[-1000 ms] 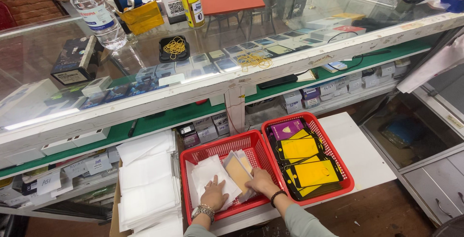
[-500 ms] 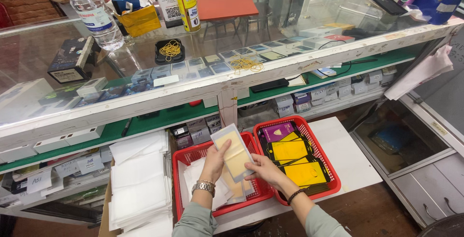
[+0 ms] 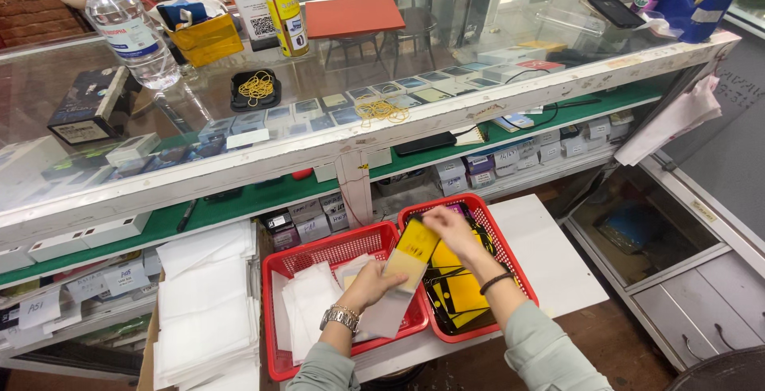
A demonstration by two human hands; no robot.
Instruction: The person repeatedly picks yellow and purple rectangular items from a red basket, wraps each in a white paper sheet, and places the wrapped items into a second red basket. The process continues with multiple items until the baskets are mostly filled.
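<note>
Lying at the far left, a stack of white paper sheets [image 3: 203, 303] rests beside a red plastic mesh basket [image 3: 315, 257] that holds more loose white sleeves [image 3: 307, 311]. The left hand [image 3: 374, 283], with a metal wristwatch [image 3: 341, 318] on its wrist, is closed around the lower part of a flat yellow-and-black card in a clear sleeve [image 3: 410, 257], pinching it together with a pale sleeve that hangs down over the basket's front rim. The card stands tilted, raised above the gap where the two baskets meet. The right hand [image 3: 450, 227], a dark band [image 3: 496, 282] round its wrist, grips the card's upper edge with its fingertips. Under that hand a second red plastic mesh basket [image 3: 510, 259] holds a pile of similar yellow-and-black cards [image 3: 458, 295]. Both baskets sit on a white low table [image 3: 550, 263] in front of a glass-topped counter [image 3: 478, 96], with shelves of small boxes behind them.
</note>
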